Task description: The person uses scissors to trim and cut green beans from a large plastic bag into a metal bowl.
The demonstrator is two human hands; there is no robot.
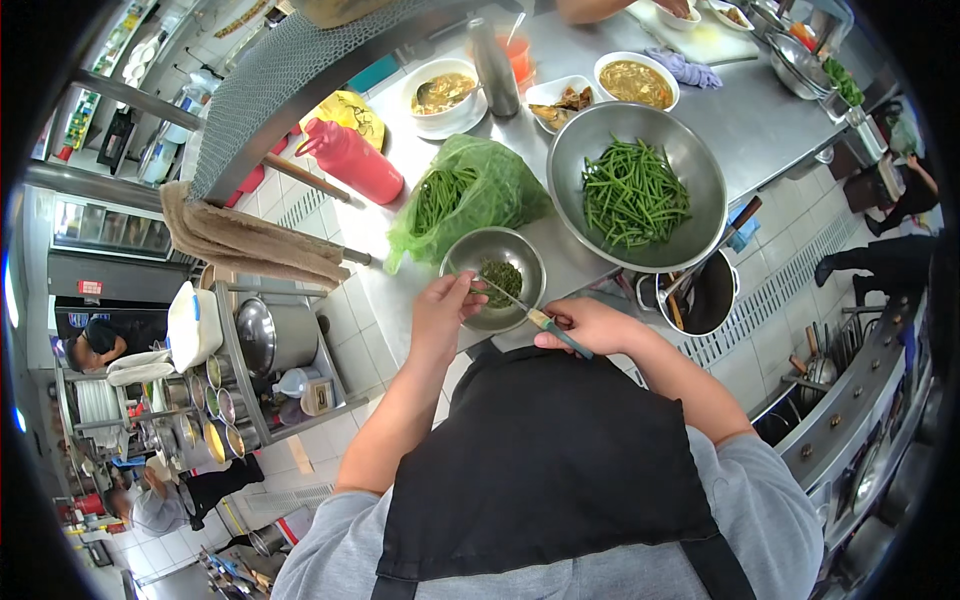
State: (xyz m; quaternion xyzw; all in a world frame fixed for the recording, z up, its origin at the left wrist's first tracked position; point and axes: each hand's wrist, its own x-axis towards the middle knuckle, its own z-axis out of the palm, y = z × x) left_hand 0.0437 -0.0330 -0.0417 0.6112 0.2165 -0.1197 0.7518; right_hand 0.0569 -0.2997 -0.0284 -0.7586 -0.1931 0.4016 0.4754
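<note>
My left hand (442, 307) is over the left rim of a small steel bowl (534, 262), pinching thin green stalks, probably green beans (478, 289). My right hand (589, 325) grips the teal and tan handle of a small knife (551, 330). Its slim blade reaches across the bowl to my left fingertips. Short green trimmings (501, 283) lie in that bowl. Behind it, an open green plastic bag (499, 180) holds more long green beans (444, 196). A large steel bowl (561, 172) to the right contains a heap of green beans (636, 191).
Beyond the bag stand a pink bottle (364, 165), a steel bottle (495, 71) and noodle soup bowls (637, 81). A pot (701, 300) with utensils sits below the table's right edge. A towel (247, 232) hangs at left. Another person's hand (679, 7) is across the table.
</note>
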